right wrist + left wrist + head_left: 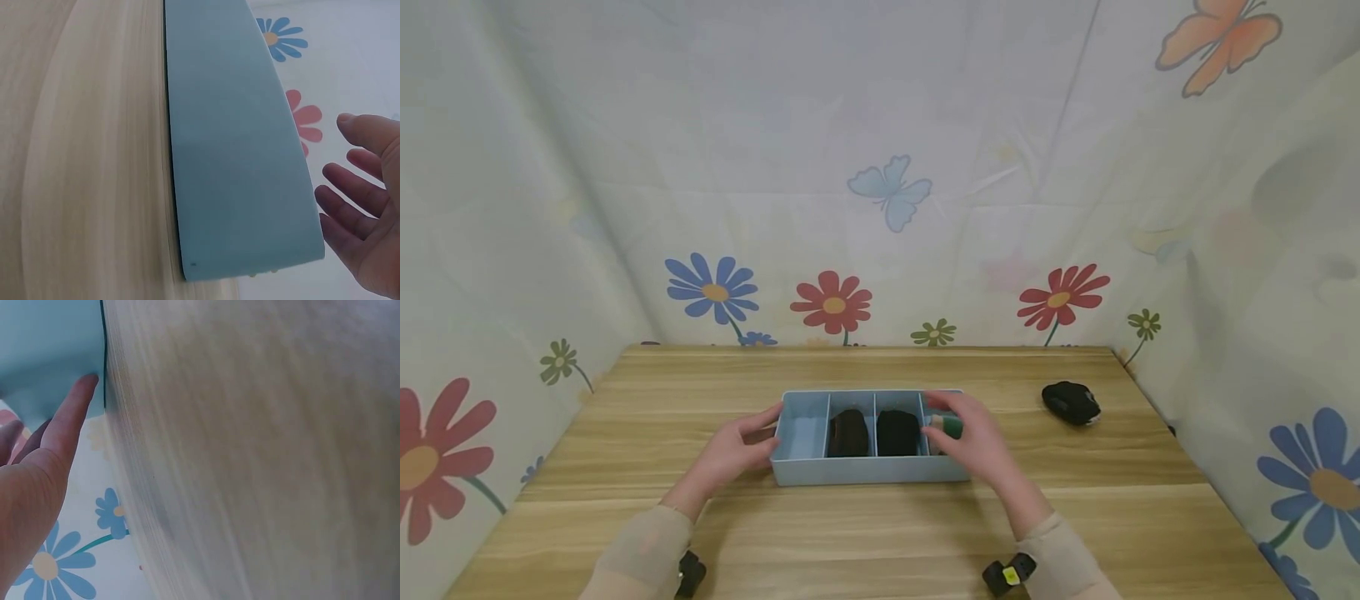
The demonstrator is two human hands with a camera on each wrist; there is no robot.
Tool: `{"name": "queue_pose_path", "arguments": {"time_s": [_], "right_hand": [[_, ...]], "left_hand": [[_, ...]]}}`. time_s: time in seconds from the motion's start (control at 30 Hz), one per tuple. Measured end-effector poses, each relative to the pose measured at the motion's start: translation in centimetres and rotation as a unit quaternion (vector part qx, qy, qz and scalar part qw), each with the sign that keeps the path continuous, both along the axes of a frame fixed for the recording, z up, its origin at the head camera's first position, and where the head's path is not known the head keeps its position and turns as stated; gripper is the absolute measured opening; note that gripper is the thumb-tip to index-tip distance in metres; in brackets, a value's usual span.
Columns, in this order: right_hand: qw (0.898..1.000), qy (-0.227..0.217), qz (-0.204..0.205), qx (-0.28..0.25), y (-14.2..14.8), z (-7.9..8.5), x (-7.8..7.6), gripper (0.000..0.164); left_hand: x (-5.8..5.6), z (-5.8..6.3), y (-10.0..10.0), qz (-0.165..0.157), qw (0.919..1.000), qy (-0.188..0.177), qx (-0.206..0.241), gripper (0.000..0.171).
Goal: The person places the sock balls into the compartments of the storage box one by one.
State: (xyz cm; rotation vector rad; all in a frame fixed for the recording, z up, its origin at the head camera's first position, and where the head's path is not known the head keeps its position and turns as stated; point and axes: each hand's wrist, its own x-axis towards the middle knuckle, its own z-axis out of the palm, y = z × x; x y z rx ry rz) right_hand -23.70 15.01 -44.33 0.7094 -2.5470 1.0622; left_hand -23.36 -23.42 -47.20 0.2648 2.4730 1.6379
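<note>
A light blue divided box [872,472] sits on the table with its compartments in a row. The leftmost compartment holds nothing visible. A dark brown-black bundle [849,433] lies in the second and a black bundle [898,433] in the third. In the rightmost compartment a green and pale item [950,426] shows partly behind my right hand. My left hand [739,448] rests on the box's left end, its fingers fairly straight against the wall. Over the right end hovers my right hand [973,437], thumb and fingers spread apart, with no object visible between them.
A black bundle [1071,403] lies on the wooden table [700,383] to the right of the box. A white flower-print curtain [760,208] hangs behind and along both sides. Each wrist wears a small black camera.
</note>
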Motion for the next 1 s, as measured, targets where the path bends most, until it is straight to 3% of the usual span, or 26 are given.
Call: {"name": "queue_pose_path", "arguments": {"time_s": [0.6,1.0], "right_hand": [[0.999,-0.001,-0.044,-0.024,4.3,-0.6,-0.6,0.051],[0.999,0.024,-0.048,0.007,7.4,-0.9,-0.8,0.051]], "left_hand": [[0.1,-0.1,0.0,-0.002,0.9999,0.0,0.011,0.063],[0.0,-0.2,0.0,-0.001,0.9998,-0.003,0.018,0.063]]}}
